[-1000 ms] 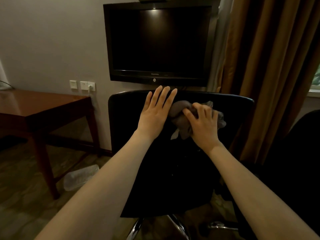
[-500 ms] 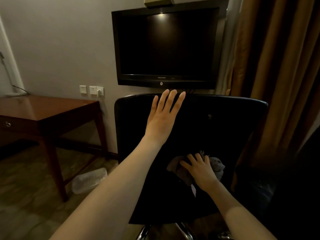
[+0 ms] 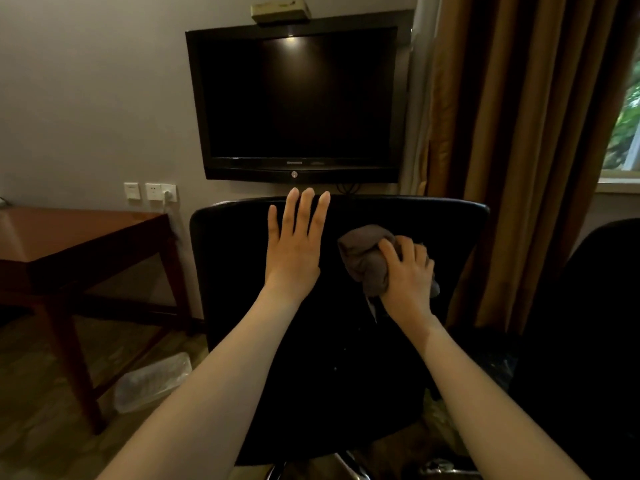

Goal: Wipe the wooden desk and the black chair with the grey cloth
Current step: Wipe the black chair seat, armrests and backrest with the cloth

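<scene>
Grey cloth [image 3: 363, 258]: bunched, clasped in the right grip [image 3: 408, 275], pressed against the black chair [image 3: 346, 358] backrest near its upper right corner. Left grip [image 3: 294, 251]: released, fingers straight, flat on the backrest at its top edge. Wooden counter [image 3: 69, 230]: stands to the chair's left.

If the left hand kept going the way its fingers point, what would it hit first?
The left hand lies flat on the black chair, fingers at its top edge. Past that edge it would probably meet the lower frame of the television, though depth is unclear.
</scene>
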{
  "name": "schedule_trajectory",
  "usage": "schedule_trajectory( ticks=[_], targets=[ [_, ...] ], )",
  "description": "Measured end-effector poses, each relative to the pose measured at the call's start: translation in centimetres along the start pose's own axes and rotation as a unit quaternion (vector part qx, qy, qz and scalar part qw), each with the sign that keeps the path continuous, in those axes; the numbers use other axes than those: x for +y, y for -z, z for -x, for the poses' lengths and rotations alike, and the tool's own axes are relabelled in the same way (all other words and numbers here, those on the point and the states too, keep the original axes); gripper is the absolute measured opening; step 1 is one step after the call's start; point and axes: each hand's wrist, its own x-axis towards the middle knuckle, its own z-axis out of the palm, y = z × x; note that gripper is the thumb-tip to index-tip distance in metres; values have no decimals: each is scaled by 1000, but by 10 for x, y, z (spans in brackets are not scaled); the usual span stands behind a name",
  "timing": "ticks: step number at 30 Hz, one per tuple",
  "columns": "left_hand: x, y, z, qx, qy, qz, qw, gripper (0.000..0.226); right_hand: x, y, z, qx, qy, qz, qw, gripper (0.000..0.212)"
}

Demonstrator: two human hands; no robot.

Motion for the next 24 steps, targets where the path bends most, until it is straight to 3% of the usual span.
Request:
schedule_trajectory(
  ticks=[1, 3, 8, 10, 14, 16, 19, 21, 24],
  targets=[
    [0, -1, -1, 9, -5, 2, 1000, 93, 2, -4, 3, -77, -33, 7, 996, 49],
    [-1, 0, -3, 9, -12, -1, 1000, 89, 7, -9, 10, -155, -53, 33, 986, 52],
    [4, 4, 2, 12, -17, 4, 1000, 82, 20, 2, 18, -206, -3, 71, 976, 53],
    [5, 6, 6, 11, -8, 7, 1000, 81, 16, 13, 19, -156, -15, 22, 987, 50],
    [-1, 13, 9, -16, -1, 16, 1000, 81, -27, 31, 2, 120, -7, -93, 988, 47],
    [-1, 14, 7, -36, -6, 17, 999, 75, -55, 40, -18, 188, 8, -99, 977, 47],
    [-9, 13, 4, -58, -20, 4, 998, 74, -75, 42, -43, 161, 62, 15, 985, 55],
    [-19, 10, 2, -30, -40, 47, 998, 74, -63, 41, -51, 147, 84, 67, 983, 58],
    [-23, 7, 1, -3, -67, 70, 995, 77, -28, 47, -51, 140, 42, 64, 987, 47]
  ],
)
